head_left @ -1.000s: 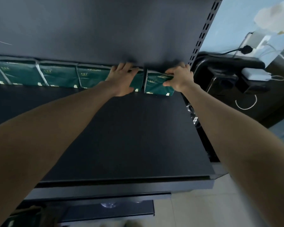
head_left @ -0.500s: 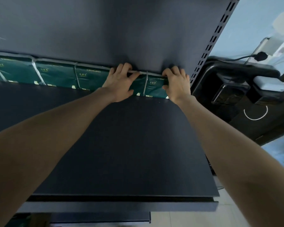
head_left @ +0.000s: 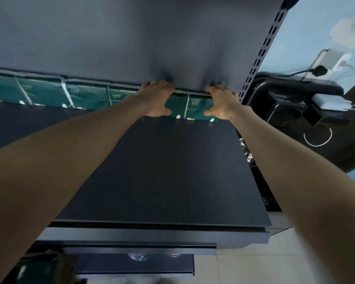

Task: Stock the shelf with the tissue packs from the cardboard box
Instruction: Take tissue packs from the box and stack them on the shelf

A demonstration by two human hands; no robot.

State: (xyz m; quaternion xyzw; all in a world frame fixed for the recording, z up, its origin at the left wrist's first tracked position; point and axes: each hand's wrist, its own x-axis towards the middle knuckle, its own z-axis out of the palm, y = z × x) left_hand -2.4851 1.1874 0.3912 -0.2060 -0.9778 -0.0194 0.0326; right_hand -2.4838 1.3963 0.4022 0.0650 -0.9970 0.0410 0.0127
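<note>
- The left hand [head_left: 155, 99] grips the second pack [head_left: 177, 105] from the right, fingers curled over its top edge and thumb on its green front.
- The right hand [head_left: 223, 103] holds the end pack [head_left: 197, 105] the same way, fingers over the top and thumb against the front.
- The two packs stand upright and touch, with a pale seam between them, at the far right of the shelf [head_left: 162, 171], hard against the back panel [head_left: 131, 37].
- A row [head_left: 70, 95] of more green packs runs leftward from them along the back, each touching the next.
- The slotted upright [head_left: 260, 54] stands just beside the right hand.
- At the bottom left, below the shelf's front edge, is the box [head_left: 67, 267] (dim, with green packs showing inside).
- Right of the shelving, a black plug [head_left: 318, 70] with its cable lies well apart from the hands; pale floor [head_left: 244, 267] shows below.
</note>
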